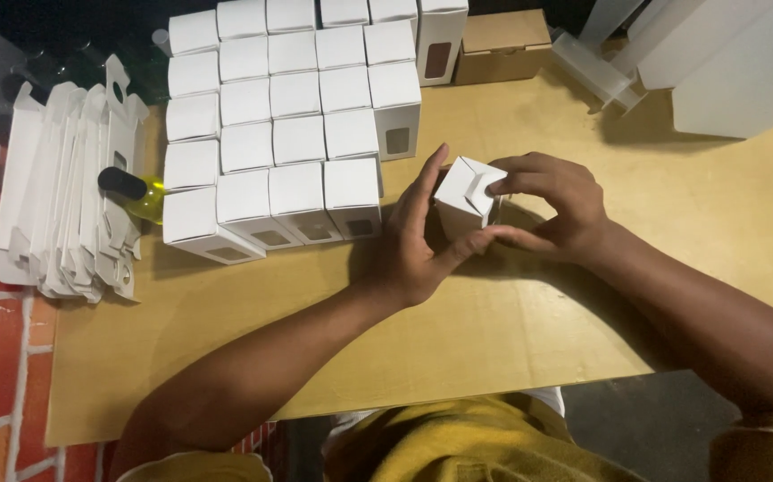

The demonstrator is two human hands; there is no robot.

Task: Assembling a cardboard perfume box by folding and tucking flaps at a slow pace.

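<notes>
Small white carton (467, 201) held between both hands just above the tan bench (511, 321), near its middle and just right of the block of finished cartons. The carton is tilted: its long axis leans from lower left to upper right, the flapped end facing up and toward the camera, the opposite end hidden between the palms. The left hand (413, 241) grasps the carton from the left, fingers extended along its near side and thumb reaching under the lower edge. The right hand (556, 205) grips it from the right, one fingertip pressing on the top flap, thumb meeting the lower corner. Whether the flap is fully tucked cannot be made out.

The stacked white cartons (288, 116) stand upright in close rows, touching one another; those in the front row and at the right edge show a dark window cutout on one face. To their left lies a sheaf of flat, unfolded carton blanks (70, 192), leaning together on edge. A small bottle with a black cap (132, 189) and yellowish contents lies between the blanks and the rows, largely concealed. A brown cardboard box (502, 45) sits at the far edge, partly cut off. Translucent plastic pieces (672, 54) occupy the upper right corner; their form is unclear.
</notes>
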